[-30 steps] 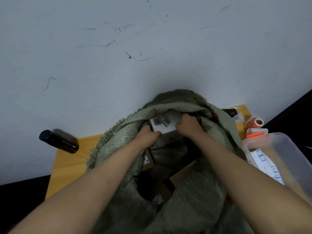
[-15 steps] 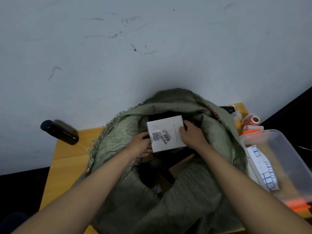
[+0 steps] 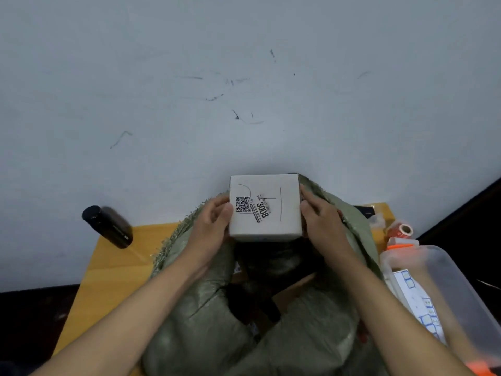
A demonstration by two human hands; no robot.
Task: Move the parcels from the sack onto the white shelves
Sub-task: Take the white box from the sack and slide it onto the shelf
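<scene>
A white box parcel (image 3: 267,207) with a QR code and "3008" printed on it hangs above the open mouth of the green woven sack (image 3: 195,308). My left hand (image 3: 214,221) grips its left side, thumb on the top face. My right hand (image 3: 318,218) grips its right side. Inside the sack, brown cardboard parcels (image 3: 294,290) show in the dark opening. No white shelves are in view.
The sack sits on a yellow wooden table (image 3: 113,267) against a scuffed white wall. A black cylinder (image 3: 108,226) lies at the table's left. A clear plastic bin (image 3: 439,291) with label sheets stands at right, a red tape roll (image 3: 402,230) behind it.
Both hands have lifted the white parcel up out of the sack's mouth; it was deep inside the opening a second ago and now sits higher, near the wall.
</scene>
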